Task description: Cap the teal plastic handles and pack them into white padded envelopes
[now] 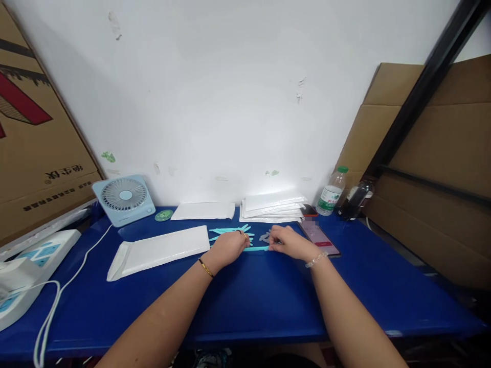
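Observation:
Between my hands, low over the blue table (264, 296), lies a thin turquoise stick (257, 249). My left hand (230, 247) is closed on its left end, and the fingers of my right hand (283, 240) pinch its right end. Several more turquoise sticks (226, 230) are spread just behind my left hand, partly covered by it. Small translucent grey pieces (264, 237) sit beside my right fingertips. To the left of my left hand rests a long white padded envelope (164, 250).
Against the wall are a single white envelope (203, 211) and a stack of them (272, 206). A phone (320, 237) and two bottles (332, 193) (356, 199) stand at the right. A blue fan (125, 198), a cable and a power strip (46, 253) are at the left.

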{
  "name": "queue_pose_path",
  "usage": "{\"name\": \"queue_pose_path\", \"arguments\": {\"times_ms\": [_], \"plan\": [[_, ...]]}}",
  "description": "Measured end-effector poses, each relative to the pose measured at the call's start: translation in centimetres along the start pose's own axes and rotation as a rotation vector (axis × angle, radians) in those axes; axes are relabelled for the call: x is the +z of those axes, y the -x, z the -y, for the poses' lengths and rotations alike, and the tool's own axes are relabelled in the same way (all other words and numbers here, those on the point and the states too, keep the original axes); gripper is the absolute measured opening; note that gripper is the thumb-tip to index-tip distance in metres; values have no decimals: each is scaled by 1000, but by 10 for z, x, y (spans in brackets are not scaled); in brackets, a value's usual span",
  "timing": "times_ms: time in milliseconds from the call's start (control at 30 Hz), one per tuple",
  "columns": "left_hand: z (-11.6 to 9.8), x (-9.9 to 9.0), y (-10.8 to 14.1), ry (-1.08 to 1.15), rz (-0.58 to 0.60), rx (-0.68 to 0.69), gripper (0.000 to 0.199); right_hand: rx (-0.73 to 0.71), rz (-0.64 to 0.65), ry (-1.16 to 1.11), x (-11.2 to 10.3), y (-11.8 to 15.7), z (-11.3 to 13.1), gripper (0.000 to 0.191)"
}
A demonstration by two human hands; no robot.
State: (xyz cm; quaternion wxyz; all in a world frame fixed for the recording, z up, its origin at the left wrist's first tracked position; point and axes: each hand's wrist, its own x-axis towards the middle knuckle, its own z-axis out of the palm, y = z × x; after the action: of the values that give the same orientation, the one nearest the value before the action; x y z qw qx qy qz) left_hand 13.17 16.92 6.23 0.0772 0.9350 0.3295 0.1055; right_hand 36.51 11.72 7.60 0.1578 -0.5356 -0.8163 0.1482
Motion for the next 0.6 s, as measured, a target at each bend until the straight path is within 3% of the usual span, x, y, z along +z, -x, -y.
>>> {"name": "queue_pose_path", "arguments": {"times_ms": [133, 300, 433, 600], "plan": [[3, -7, 0, -3, -115, 6, 27, 27, -84, -134, -3, 0, -8, 11], [-3, -5, -3, -45, -32, 69, 27, -6, -87, -242, 1, -4, -9, 16], [8, -6, -2, 41, -72, -5, 31, 86, -217, -249, 0, -4, -20, 22], [21, -15, 5, 290, -88, -137, 31, 219, -337, -538, -4, -4, -23, 29]]}}
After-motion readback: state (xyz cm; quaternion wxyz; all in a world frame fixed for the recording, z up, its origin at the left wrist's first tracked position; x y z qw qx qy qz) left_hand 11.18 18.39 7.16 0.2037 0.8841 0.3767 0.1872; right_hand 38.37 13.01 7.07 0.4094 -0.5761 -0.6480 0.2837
